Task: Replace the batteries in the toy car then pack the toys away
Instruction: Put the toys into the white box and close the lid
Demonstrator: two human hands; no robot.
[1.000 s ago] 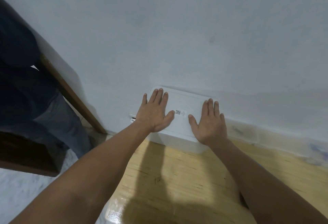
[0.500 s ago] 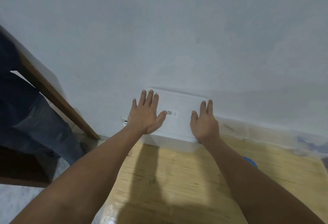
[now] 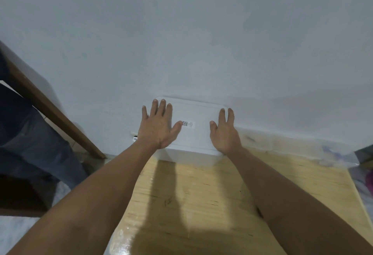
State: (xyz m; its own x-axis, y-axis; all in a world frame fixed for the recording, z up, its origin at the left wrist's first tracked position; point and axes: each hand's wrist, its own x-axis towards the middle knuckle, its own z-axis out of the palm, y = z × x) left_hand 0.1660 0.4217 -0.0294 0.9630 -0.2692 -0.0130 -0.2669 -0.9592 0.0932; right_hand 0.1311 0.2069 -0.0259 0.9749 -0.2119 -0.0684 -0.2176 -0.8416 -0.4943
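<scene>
Both palms lie flat on the white box lid [image 3: 196,117]. The left hand [image 3: 158,127] spreads its fingers wide; the right hand [image 3: 225,133] keeps them straight, closer together.

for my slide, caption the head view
Both hands, left and right, press flat on the white box lid.

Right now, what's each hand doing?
Left hand: open, flat on the white box lid.
Right hand: open, flat on the same lid.
</scene>
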